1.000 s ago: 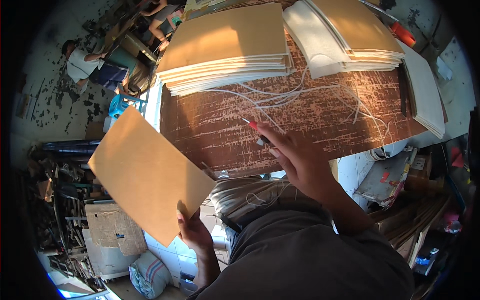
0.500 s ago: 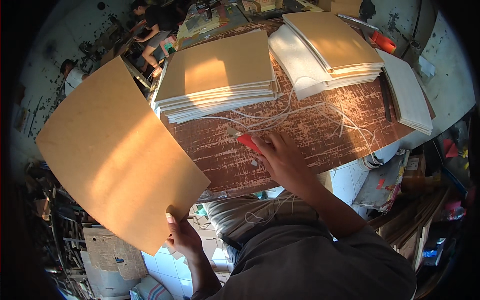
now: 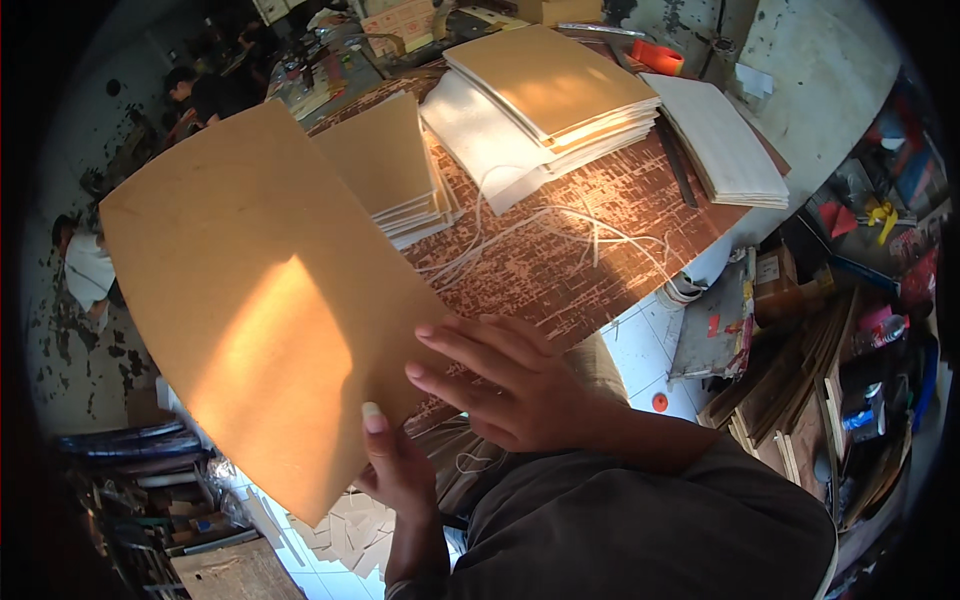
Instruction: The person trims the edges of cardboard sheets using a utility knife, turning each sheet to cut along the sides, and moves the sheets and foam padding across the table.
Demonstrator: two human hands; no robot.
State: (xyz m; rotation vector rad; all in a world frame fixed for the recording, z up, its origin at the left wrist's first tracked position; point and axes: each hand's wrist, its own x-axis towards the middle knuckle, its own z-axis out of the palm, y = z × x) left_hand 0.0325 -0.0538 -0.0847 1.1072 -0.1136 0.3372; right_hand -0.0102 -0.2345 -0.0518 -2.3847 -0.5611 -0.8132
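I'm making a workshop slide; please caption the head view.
The left hand grips a brown sheet, the right hand at its edge, before a worn table bearing stacked sheets.

A scuffed worktable [image 3: 560,292], stacked tan sheets [image 3: 550,85], floor offcuts [image 3: 347,535] and piled boards [image 3: 790,372] mark this as a workshop.

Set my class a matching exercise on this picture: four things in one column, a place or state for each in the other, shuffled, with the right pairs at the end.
Things
1. Left hand
2. Right hand
3. Cords
4. Black strip

Places and states
A. In loose, white curves across the brown table
B. Outstretched at the right edge of the tan sheet
C. Lying just left of the white stack
D. Gripping the sheet's near edge, thumb on top

Right pairs
1-D, 2-B, 3-A, 4-C
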